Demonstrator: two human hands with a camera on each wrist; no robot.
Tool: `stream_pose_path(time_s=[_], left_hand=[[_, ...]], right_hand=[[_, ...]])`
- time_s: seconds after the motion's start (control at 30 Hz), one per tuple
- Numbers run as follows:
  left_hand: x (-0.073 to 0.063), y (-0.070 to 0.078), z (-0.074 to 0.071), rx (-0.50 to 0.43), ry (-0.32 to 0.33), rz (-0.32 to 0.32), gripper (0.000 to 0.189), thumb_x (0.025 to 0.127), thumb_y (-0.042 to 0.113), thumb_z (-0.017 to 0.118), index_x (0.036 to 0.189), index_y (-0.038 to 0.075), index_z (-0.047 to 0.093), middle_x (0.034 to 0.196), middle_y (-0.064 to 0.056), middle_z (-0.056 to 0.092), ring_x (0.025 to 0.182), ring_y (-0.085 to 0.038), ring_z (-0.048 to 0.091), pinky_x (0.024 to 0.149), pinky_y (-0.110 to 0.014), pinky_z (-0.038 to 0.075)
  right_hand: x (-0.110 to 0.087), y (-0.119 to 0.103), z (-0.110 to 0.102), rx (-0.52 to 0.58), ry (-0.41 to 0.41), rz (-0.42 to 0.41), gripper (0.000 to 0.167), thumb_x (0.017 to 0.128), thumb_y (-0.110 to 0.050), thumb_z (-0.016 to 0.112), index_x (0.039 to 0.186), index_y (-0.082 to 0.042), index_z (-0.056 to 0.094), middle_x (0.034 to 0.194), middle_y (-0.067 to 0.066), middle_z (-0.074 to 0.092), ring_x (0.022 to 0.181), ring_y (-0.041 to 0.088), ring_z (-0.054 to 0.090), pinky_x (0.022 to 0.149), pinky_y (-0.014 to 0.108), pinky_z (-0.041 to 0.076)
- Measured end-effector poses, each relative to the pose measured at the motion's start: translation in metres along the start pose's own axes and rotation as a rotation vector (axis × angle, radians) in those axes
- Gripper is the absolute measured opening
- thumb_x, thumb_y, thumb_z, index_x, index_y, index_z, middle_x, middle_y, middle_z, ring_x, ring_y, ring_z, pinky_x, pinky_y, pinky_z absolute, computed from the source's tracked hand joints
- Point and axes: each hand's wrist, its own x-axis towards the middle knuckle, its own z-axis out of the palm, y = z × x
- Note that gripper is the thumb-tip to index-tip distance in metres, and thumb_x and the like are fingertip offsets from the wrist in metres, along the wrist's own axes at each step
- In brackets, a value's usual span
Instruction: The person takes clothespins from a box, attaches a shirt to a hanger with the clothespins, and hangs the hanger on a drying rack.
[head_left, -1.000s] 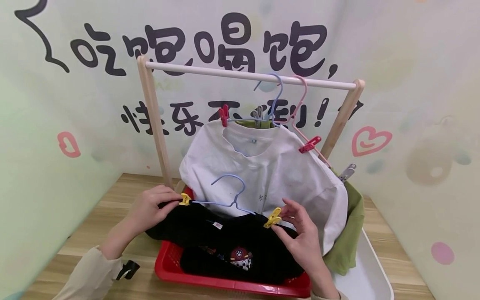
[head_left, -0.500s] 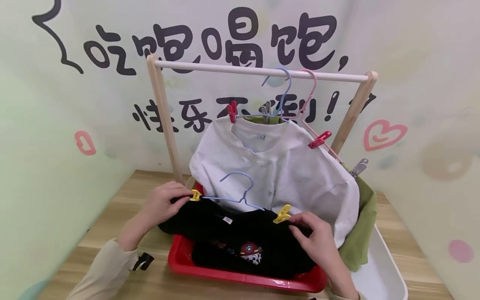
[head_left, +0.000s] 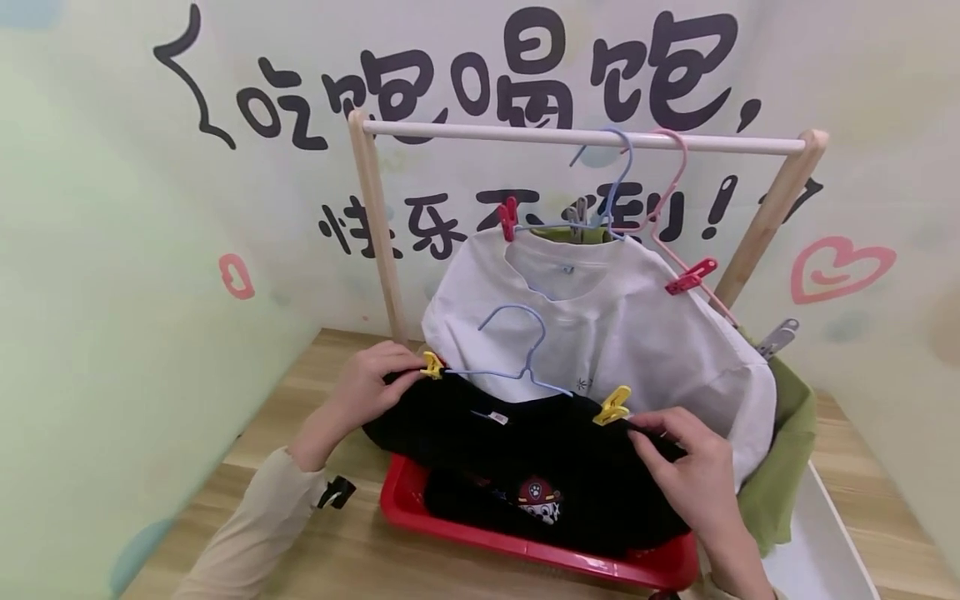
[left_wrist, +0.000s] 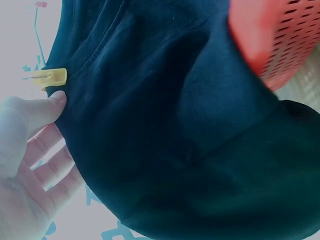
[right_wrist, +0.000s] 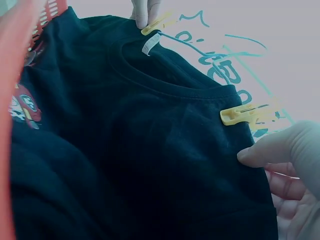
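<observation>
A black shirt with a cartoon dog print hangs on a blue hanger, its lower part in a red basket. One yellow clothespin clips its left shoulder, and a second yellow clothespin clips the right one. My left hand pinches the shirt's shoulder edge just beside the left clothespin; in the left wrist view the thumb lies on the black cloth. On the other side my right hand pinches the right shoulder between thumb and fingers, a little outside the clothespin.
Behind stands a wooden rack with a white bar. A white shirt hangs there with red clothespins, and a green garment with grey clothespins is behind it. A white tray lies at the right.
My right hand has let go of the right clothespin, moved outward and taken the shirt's shoulder. The shirt and hanger have risen slightly. The head view has turned left.
</observation>
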Motion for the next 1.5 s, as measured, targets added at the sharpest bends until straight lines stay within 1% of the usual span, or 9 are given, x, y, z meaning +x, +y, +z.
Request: stream_pose_path(time_s=[0.1,0.17,0.23,0.37,0.53,0.8,1.0,1.23,1.5], left_hand=[[0.003,0.001,-0.001,-0.021,0.040,0.004,0.020,0.064,-0.011,0.077,0.080,-0.001,0.071,0.076,-0.008,0.068,0.071,-0.022,0.061,0.063,-0.036,0.052],[0.003,0.002,-0.004,-0.020,0.055,0.000,0.022,0.062,-0.013,0.077,0.079,-0.001,0.071,0.076,-0.008,0.068,0.070,-0.022,0.061,0.062,-0.036,0.052],[0.002,0.003,-0.007,-0.006,0.056,-0.003,0.022,0.062,-0.013,0.077,0.080,-0.001,0.072,0.076,-0.008,0.068,0.070,-0.021,0.061,0.062,-0.036,0.052],[0.002,0.004,-0.014,0.030,0.053,-0.014,0.021,0.063,-0.012,0.077,0.080,0.000,0.072,0.076,-0.008,0.068,0.070,-0.020,0.062,0.063,-0.035,0.052],[0.008,0.003,-0.018,0.060,0.054,-0.017,0.019,0.064,-0.008,0.079,0.079,0.001,0.072,0.076,-0.007,0.068,0.069,-0.019,0.062,0.063,-0.034,0.052],[0.022,0.002,-0.018,0.069,0.067,-0.010,0.016,0.064,-0.007,0.079,0.078,0.000,0.072,0.075,-0.009,0.068,0.070,-0.022,0.063,0.063,-0.036,0.052],[0.037,0.002,-0.015,0.032,0.089,-0.001,0.016,0.065,-0.009,0.077,0.079,-0.002,0.072,0.074,-0.011,0.068,0.070,-0.023,0.063,0.063,-0.037,0.051],[0.059,0.004,-0.013,0.020,0.117,0.000,0.017,0.067,-0.012,0.076,0.081,-0.003,0.072,0.077,-0.012,0.069,0.071,-0.025,0.064,0.064,-0.041,0.052],[0.084,0.003,-0.013,0.017,0.140,-0.052,0.014,0.071,-0.007,0.075,0.083,-0.002,0.073,0.080,-0.013,0.070,0.076,-0.028,0.065,0.070,-0.042,0.051]], right_hand=[[0.007,-0.003,-0.004,-0.004,-0.014,-0.006,0.003,0.079,-0.008,0.073,0.082,-0.008,0.072,0.075,0.004,0.065,0.072,0.001,0.055,0.066,0.010,0.041],[0.010,-0.006,-0.005,0.001,-0.018,-0.005,0.004,0.081,-0.011,0.072,0.081,-0.007,0.071,0.075,0.004,0.065,0.074,0.001,0.054,0.067,0.009,0.041],[0.013,-0.009,-0.004,0.012,-0.001,-0.010,0.005,0.076,-0.004,0.074,0.080,-0.006,0.071,0.074,0.005,0.064,0.074,0.002,0.054,0.069,0.008,0.040],[0.017,-0.015,-0.001,0.013,0.021,-0.008,0.023,0.064,0.012,0.074,0.078,-0.006,0.071,0.074,0.004,0.063,0.073,0.002,0.054,0.070,0.007,0.040],[0.023,-0.018,-0.002,-0.013,0.031,-0.025,0.026,0.062,0.012,0.075,0.079,-0.007,0.071,0.074,0.004,0.064,0.072,0.005,0.055,0.070,0.007,0.041],[0.033,-0.019,-0.010,-0.084,0.025,-0.072,0.027,0.062,0.012,0.077,0.078,-0.009,0.071,0.074,0.001,0.064,0.070,0.007,0.056,0.067,0.009,0.042],[0.044,-0.021,-0.021,-0.113,0.021,-0.111,0.026,0.061,0.012,0.076,0.078,-0.007,0.071,0.073,0.002,0.065,0.070,0.008,0.056,0.069,0.009,0.042],[0.059,-0.023,-0.033,-0.199,0.024,-0.150,0.027,0.060,0.012,0.078,0.076,-0.008,0.071,0.071,-0.001,0.063,0.065,0.011,0.055,0.063,0.013,0.043],[0.075,-0.028,-0.044,-0.246,0.025,-0.137,0.024,0.063,0.012,0.078,0.080,-0.004,0.071,0.073,0.003,0.061,0.066,0.011,0.050,0.061,0.012,0.040]])
